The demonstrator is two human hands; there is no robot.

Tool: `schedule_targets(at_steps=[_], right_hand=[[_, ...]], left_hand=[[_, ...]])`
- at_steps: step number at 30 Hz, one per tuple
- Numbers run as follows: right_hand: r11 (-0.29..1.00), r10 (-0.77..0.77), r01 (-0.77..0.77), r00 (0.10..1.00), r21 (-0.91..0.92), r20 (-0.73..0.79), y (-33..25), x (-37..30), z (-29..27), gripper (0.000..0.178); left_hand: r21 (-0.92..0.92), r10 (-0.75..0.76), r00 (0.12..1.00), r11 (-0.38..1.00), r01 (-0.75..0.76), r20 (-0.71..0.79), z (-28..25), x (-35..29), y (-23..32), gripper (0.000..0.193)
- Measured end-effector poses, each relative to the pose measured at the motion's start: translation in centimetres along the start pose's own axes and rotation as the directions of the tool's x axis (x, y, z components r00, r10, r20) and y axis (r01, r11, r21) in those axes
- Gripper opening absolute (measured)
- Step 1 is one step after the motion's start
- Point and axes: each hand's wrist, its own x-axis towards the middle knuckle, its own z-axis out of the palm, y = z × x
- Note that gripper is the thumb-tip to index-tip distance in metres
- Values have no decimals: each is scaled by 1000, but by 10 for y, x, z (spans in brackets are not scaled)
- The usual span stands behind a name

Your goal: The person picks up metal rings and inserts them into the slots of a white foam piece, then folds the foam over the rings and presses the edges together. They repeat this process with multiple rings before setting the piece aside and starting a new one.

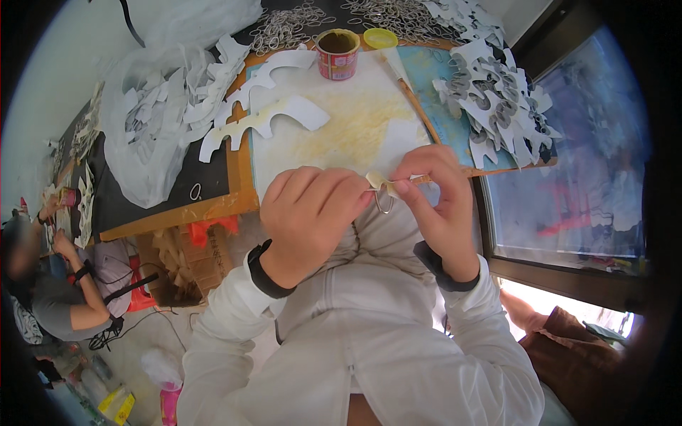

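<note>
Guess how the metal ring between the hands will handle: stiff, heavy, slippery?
Probably stiff and light: the ring looks like thin metal wire. Perhaps slippery too, since it shines as bare, smooth metal would.

A black table with a brown edge [177, 219] holds a see-through plastic bag of white bits [145, 138]; one loose silver metal ring [195, 192]; white wavy strips [305, 112]; a white sheet with yellow smears [341, 138]; a blue sheet [452, 135]; a thin brown stick [419, 108]; a round red tub [337, 65]; a round yellow lid [381, 38]; heaps of silver rings [291, 30].
</note>
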Motion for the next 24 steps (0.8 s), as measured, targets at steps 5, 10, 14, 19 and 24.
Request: schedule_targets(at_steps=[5,10,14,19,24], right_hand=[[993,-106,105,994,-61,-16,2,-2,1,14],[939,-290,297,955,-172,66,8,3,-4,18],[962,-264,265,964,-64,27,16,-4,-13,18],[796,-473,446,880,-409,39,11,-14,-7,13],[751,-445,433,889,-499,102,13,4,0,25]], left_hand=[[-118,-210,976,969,216,63,-1,3,8,28],[-157,-76,994,984,87,74,-1,0,2,30],[-338,-289,929,872,355,230,-2,1,5,24],[-518,-478,703,475,711,527,-4,7,6,16],[-433,-455,551,343,834,700,-2,11,2,14]])
